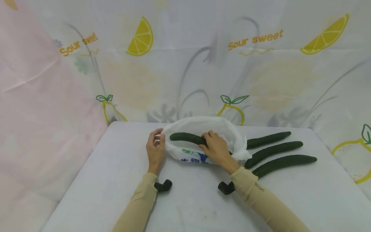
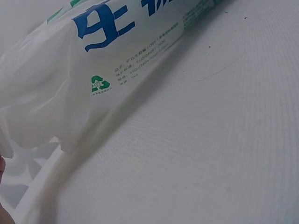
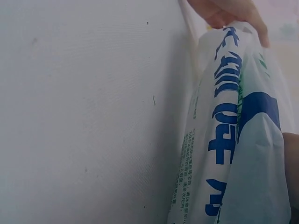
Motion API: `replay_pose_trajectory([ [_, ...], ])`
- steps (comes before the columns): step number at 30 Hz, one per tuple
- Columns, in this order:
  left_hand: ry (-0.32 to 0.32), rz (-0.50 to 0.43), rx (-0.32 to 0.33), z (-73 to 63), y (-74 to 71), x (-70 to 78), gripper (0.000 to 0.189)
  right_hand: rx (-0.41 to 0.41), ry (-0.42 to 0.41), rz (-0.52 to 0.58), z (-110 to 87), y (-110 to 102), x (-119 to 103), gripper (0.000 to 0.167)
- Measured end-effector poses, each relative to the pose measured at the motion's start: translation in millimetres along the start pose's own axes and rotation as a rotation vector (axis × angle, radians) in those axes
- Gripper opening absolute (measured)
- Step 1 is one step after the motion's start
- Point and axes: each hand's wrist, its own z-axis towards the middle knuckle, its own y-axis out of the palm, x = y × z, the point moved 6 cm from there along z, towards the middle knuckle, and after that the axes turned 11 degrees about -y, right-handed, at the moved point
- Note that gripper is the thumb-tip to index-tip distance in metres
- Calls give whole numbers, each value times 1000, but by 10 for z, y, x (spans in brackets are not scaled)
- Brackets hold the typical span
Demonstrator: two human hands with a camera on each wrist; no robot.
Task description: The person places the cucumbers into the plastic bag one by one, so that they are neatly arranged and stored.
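A white plastic bag with blue and green print lies on the table, its mouth held wide toward the back. My left hand holds the bag's left edge between thumb and fingers. Inside the mouth, my right hand grips a dark green cucumber near its middle; its left end points toward the left hand. The fingers partly hide the cucumber's right part. The bag's printed side fills the upper left of the left wrist view. In the right wrist view the left hand is at the bag's far end.
To the right of the bag lie three more cucumbers: a back one, a middle one and a front one. Their left ends pass behind the bag or right sleeve. A lemon-printed cloth hangs behind the white table.
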Motion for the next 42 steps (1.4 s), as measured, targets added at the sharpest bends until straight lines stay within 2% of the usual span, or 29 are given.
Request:
replay_pose_trajectory([
  [7, 31, 15, -13, -3, 10, 3, 27, -26, -5, -20, 0, 86, 13, 32],
  [12, 36, 47, -41, -87, 6, 251, 27, -42, -7, -35, -16, 137, 16, 32],
  [14, 34, 48, -44, -88, 10, 254, 27, -42, -2, -32, -20, 144, 20, 32],
  [19, 10, 34, -38, -15, 35, 12, 26, -53, -2, -36, -30, 152, 17, 33],
  [26, 8, 52, -38, -13, 39, -9, 26, -46, -8, 5, -45, 140, 16, 33],
  [32, -29, 101, -63, -10, 66, -46, 28, -62, -40, 30, -55, 136, -7, 33],
  [39, -1, 159, -75, -8, 95, -64, 33, -78, -53, 46, -54, 109, -18, 32],
  [42, -26, 161, -84, 1, 86, -73, 32, -101, -44, 66, -52, 107, -11, 32],
])
